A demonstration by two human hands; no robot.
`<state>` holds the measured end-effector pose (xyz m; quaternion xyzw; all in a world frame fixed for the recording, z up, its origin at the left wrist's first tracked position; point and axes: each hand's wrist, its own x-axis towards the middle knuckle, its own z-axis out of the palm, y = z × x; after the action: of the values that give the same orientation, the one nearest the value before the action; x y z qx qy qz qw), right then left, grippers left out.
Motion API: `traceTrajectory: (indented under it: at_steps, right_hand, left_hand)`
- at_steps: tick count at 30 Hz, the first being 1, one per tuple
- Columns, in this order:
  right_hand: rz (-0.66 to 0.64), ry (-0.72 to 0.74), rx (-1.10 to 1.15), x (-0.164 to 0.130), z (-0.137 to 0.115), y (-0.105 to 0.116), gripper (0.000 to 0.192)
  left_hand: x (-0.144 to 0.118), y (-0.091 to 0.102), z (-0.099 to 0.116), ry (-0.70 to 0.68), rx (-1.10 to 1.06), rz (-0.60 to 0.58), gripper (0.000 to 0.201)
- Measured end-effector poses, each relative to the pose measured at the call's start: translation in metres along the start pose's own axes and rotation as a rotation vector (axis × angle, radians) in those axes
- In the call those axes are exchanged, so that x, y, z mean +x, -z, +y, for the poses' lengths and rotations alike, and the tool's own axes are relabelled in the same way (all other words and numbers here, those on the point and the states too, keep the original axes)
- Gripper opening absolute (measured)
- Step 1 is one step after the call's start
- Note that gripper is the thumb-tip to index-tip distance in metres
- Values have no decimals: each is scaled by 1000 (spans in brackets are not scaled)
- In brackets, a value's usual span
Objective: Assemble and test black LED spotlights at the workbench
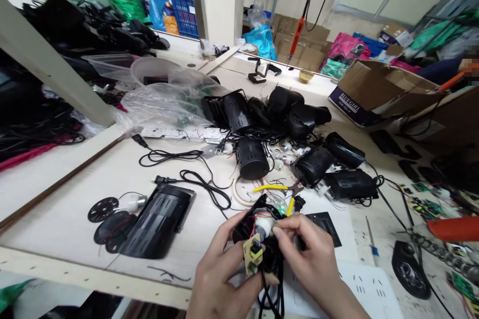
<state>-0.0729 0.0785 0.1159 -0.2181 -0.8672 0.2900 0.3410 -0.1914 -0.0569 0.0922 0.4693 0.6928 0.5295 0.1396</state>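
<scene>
My left hand [220, 271] is wrapped round an opened black lamp-like housing [243, 227] near the table's front edge. A small circuit board [249, 259] with a yellow component sticks out towards me beside my left fingers. Inside the housing sits a white round part [264, 223] with thin red wires. My right hand [312, 249] pinches at the right side of this white part; what lies between thumb and forefinger is too small to make out. Black cable [279, 284] hangs below the housing. Yellow-handled pliers [271, 187] lie just behind it, partly hidden.
Several black housings [252, 158] are heaped behind my hands. Another housing [159, 222] lies at left beside coiled power cords [204, 184]. An orange electric screwdriver [297, 37] hangs at the back. A cardboard box [377, 84] and a blue-handled screwdriver [374, 249] are on the right.
</scene>
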Motion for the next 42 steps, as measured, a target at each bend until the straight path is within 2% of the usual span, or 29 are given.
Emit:
traceTrajectory:
  at_steps: [6,11,18,25,31,37,42]
  right_hand:
    - [-39,1,39,3,3,2,10]
    - [-110,-27,66,10,3,3,15]
    - [-148,-107,121,10,8,1,14]
    - [-149,-120,158,9,9,0,15]
    - [-144,-7,121,8,9,1,17]
    - [-169,-124,34,8,6,1,11]
    - [-166,-63,63,9,2,-2,18]
  left_hand:
    - [5,1,-3,63,-24,11,30]
    - [7,5,-6,175,-113,-2,40]
    - [10,5,-7,280,-183,4,35]
    - [12,3,-4,311,-227,26,30]
    - [13,-1,2,327,-237,67,28]
    - [17,2,-1,291,-200,29,31]
    - [18,6,-3,335,-271,8,34]
